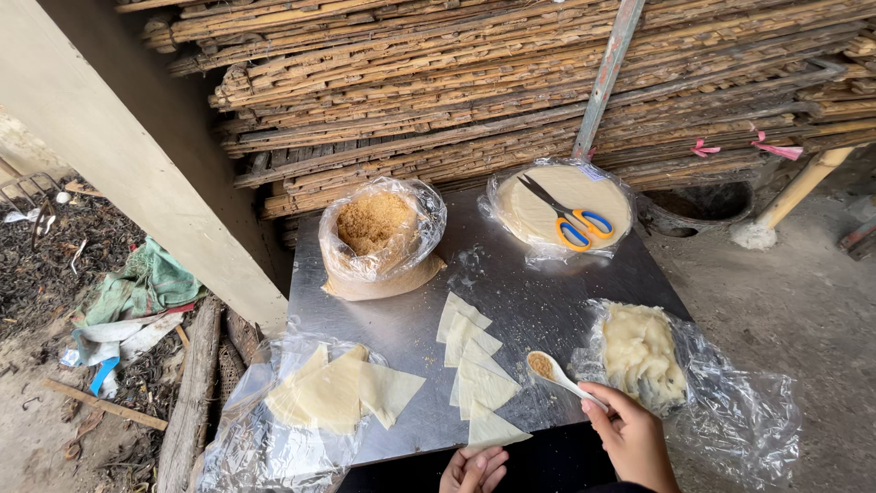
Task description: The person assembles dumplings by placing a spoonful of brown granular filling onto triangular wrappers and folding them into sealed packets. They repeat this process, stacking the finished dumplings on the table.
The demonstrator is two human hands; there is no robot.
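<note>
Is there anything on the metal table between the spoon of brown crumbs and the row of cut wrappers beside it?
Nothing visible. The right hand holds the white spoon just right of the triangular wrappers, with only bare metal table between them. The bag of pale dough lies on the spoon's far side, out of the way.

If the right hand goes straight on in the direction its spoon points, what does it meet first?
The right hand holds a white spoon pointing up-left. Straight on, it probably meets the row of triangular wrappers first; the bag of brown crumbs lies further along, though height is unclear.
</note>
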